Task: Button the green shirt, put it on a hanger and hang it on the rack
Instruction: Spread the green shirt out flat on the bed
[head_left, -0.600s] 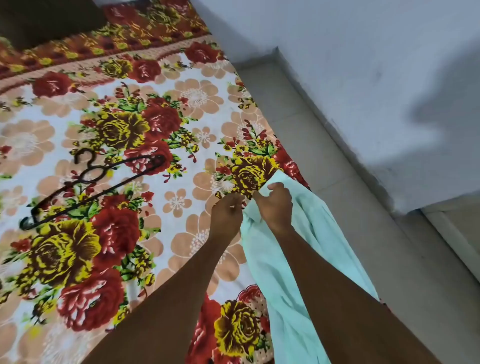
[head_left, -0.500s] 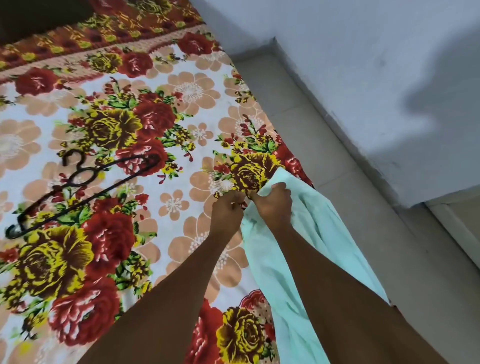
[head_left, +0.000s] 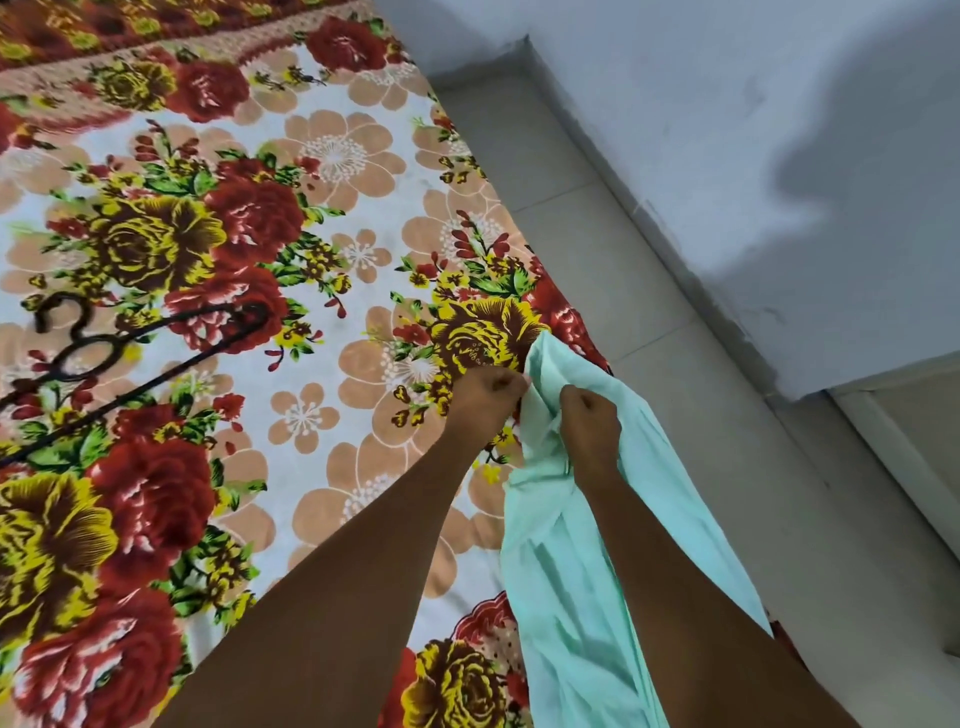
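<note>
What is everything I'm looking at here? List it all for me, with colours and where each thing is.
Shirt: one, light green, draped over the bed's right edge, its upper end gathered in both hands.
Hanger: one, black, lying flat on the bedsheet at the left, partly cut off by the frame.
Bedsheet: one, white with red, yellow and tan flowers, covering the bed across the left and centre.
Floor: pale tiles, right of the bed.
Wall: pale bluish-grey, upper right.
Left hand: one, closed on the shirt's edge.
Right hand: one, closed on the shirt beside it.
</note>
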